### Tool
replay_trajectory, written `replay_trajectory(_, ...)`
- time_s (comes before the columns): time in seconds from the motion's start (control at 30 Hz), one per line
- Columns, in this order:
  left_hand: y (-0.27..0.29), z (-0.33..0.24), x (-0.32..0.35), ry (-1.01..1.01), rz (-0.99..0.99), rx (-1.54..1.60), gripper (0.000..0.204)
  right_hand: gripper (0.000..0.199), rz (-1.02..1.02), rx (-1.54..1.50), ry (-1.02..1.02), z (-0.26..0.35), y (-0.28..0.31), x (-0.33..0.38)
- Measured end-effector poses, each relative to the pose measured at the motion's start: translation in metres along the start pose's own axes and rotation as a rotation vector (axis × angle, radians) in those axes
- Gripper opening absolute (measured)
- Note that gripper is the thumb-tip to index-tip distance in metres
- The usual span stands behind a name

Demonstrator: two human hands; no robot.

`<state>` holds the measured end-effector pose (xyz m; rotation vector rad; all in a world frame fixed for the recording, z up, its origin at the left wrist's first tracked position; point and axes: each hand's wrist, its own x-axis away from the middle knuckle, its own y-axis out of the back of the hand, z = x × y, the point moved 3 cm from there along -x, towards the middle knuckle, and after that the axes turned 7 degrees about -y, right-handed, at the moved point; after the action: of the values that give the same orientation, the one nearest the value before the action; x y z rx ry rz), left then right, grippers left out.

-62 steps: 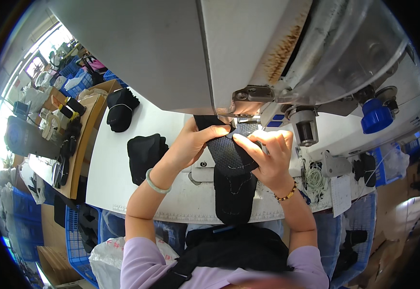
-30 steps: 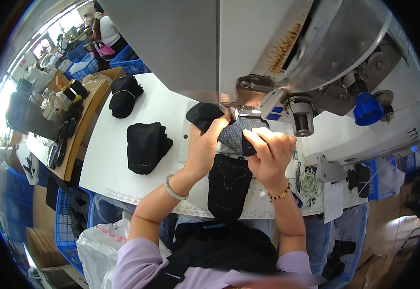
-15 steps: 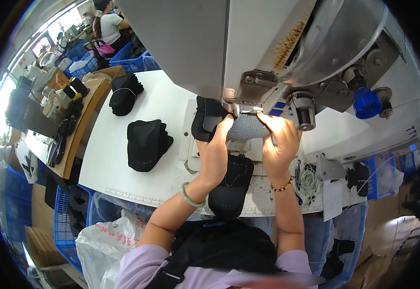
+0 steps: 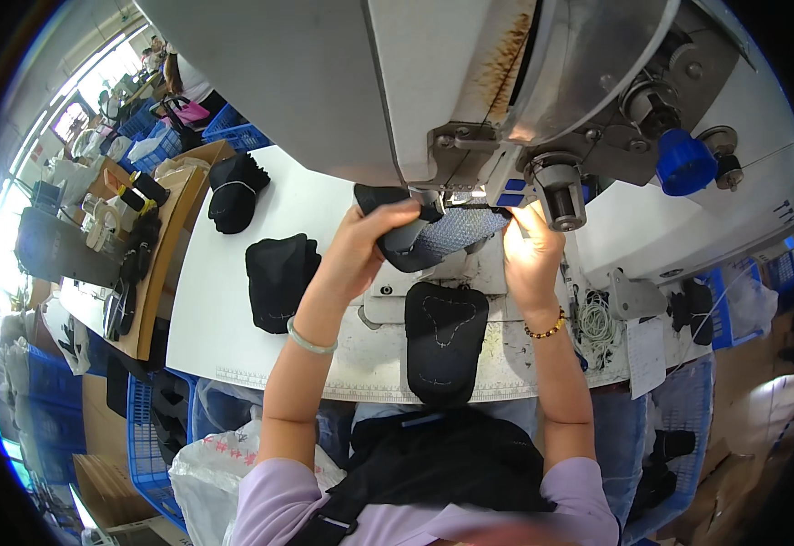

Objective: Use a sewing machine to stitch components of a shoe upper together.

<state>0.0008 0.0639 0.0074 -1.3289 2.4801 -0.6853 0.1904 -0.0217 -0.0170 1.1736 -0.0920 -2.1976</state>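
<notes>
A grey mesh and black fabric piece (image 4: 460, 234), shaped like a shoe upper, lies under the needle area of a sewing machine (image 4: 465, 150). My left hand (image 4: 360, 244) grips its black left side, thumb on top and fingers curled beneath. At the right edge of the fabric, my right hand (image 4: 533, 257) pinches it; those fingertips are partly hidden by the machine head. Nearer to me, a black padded piece (image 4: 447, 341) with a pale stitched outline lies flat at the table's front edge.
Two stacks of black fabric pieces, a near one (image 4: 283, 282) and a tied far one (image 4: 236, 193), sit left on the white table (image 4: 206, 300). A coil of pale cord (image 4: 599, 320) lies right. Blue baskets (image 4: 156, 428) stand below, and a co-worker (image 4: 192, 82) sits far left.
My left hand has shifted left and turned, and the fabric's left part now tilts toward me. My right hand stays at its right edge. The whole view has shifted slightly.
</notes>
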Motion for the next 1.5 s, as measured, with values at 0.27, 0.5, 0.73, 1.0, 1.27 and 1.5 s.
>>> replay_trajectory(0.27,-0.004,0.011,0.012,-0.216,0.029,0.006,0.02,0.023,-0.12,-0.164,-0.054,0.007,0.0,0.014)
replay_trajectory(0.5,-0.02,0.022,0.02,-0.329,-0.047,0.022,0.013,0.014,-0.095,-0.162,0.092,0.012,-0.001,0.026)
replay_trajectory(0.73,-0.034,0.033,0.034,-0.403,-0.159,0.094,0.006,0.034,-0.132,-0.101,0.347,0.017,-0.002,0.031)
replay_trajectory(1.0,0.017,0.037,0.056,-0.708,-0.187,-0.449,0.022,0.031,0.002,-0.112,0.514,0.038,0.007,0.033)
replay_trajectory(1.27,-0.012,-0.008,0.052,-1.447,0.168,-1.615,0.054,0.031,0.048,-0.199,0.501,0.039,0.006,0.027)
replay_trajectory(1.5,-0.017,-0.004,0.044,-1.428,0.18,-1.491,0.053,0.031,0.021,-0.176,0.511,0.04,0.005,0.028)
